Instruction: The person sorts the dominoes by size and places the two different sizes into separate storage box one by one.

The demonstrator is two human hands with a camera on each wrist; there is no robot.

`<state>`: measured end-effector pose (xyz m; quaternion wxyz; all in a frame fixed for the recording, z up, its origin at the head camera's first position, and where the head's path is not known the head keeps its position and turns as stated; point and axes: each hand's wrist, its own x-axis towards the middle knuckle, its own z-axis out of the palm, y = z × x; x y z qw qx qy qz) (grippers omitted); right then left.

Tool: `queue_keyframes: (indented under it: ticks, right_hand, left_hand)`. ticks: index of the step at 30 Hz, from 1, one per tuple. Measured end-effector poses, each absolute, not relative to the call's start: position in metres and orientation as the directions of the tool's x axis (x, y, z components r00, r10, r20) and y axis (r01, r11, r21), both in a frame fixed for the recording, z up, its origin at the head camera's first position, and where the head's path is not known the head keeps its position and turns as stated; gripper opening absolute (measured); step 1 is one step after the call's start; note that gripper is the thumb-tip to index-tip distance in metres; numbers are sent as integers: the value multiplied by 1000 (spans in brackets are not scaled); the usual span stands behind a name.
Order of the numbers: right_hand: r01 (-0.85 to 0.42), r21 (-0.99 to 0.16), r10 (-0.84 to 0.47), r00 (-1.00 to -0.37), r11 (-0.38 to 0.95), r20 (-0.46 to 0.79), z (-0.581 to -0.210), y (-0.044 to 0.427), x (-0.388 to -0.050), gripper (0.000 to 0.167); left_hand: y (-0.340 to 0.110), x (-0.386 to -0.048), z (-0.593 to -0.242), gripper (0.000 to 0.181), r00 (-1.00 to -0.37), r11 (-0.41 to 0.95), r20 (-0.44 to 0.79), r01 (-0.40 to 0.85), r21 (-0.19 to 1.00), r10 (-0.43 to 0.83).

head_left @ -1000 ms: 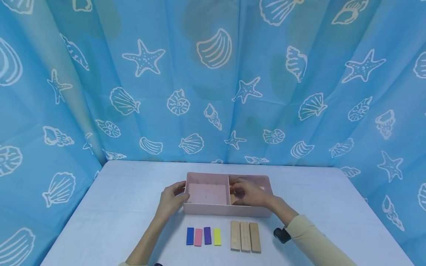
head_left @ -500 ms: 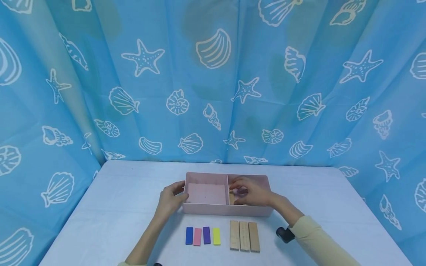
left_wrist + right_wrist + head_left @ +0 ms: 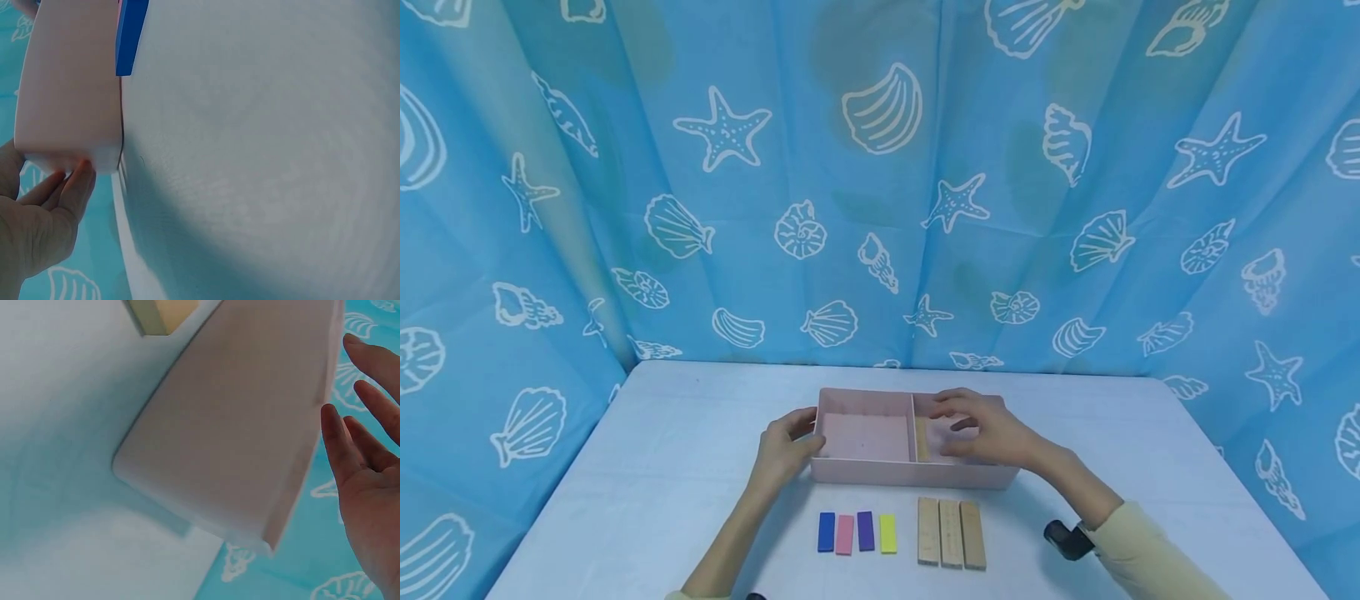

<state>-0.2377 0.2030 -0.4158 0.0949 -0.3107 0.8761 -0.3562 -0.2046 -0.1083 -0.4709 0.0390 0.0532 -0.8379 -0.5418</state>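
A pink two-compartment box (image 3: pixel 910 473) stands on the table. My left hand (image 3: pixel 781 454) grips its left end, and the left wrist view has the fingers (image 3: pixel 78 184) pressed on the end wall. In the right compartment, one wooden block (image 3: pixel 922 439) lies along the divider. My right hand (image 3: pixel 996 432) hovers over that compartment with spread, slightly bent fingers and nothing in them. Seen from the right wrist, those fingers (image 3: pixel 334 431) are apart and above the box rim.
In front of the box lie a blue block (image 3: pixel 826 532), a pink block (image 3: pixel 845 534), a purple block (image 3: pixel 866 531) and a yellow block (image 3: pixel 888 533). Three wooden blocks (image 3: pixel 951 534) lie side by side to their right. A blue seashell curtain (image 3: pixel 880 250) hangs behind the table.
My right hand has moved right and away from the wooden block by the divider, its fingers spreading, and the block stays in the compartment. The left hand keeps its place on the box.
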Motion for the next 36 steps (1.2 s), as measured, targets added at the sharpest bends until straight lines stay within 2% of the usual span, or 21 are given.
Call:
queue_keyframes:
  ticks: [9, 19, 29, 36]
  right_hand:
    - [-502, -638, -593, -800, 584, 87, -393, 215, -212, 39]
    - [-566, -603, -595, -783, 563, 180, -383, 232, -189, 42]
    - [-584, -601, -604, -771, 546, 200, -386, 240, -165, 47]
    - [-573, -635, -615, -766, 518, 190, -403, 246, -154, 45]
  left_hand:
    - [-108, -205, -471, 48, -992, 399, 6, -43, 916, -123]
    - [-110, -203, -469, 47, -994, 392, 17, -27, 919, -108]
    - [-111, -201, -471, 46, -993, 398, 58, 15, 917, -98]
    - [-110, -203, -471, 47, -993, 397, 34, -14, 918, -114]
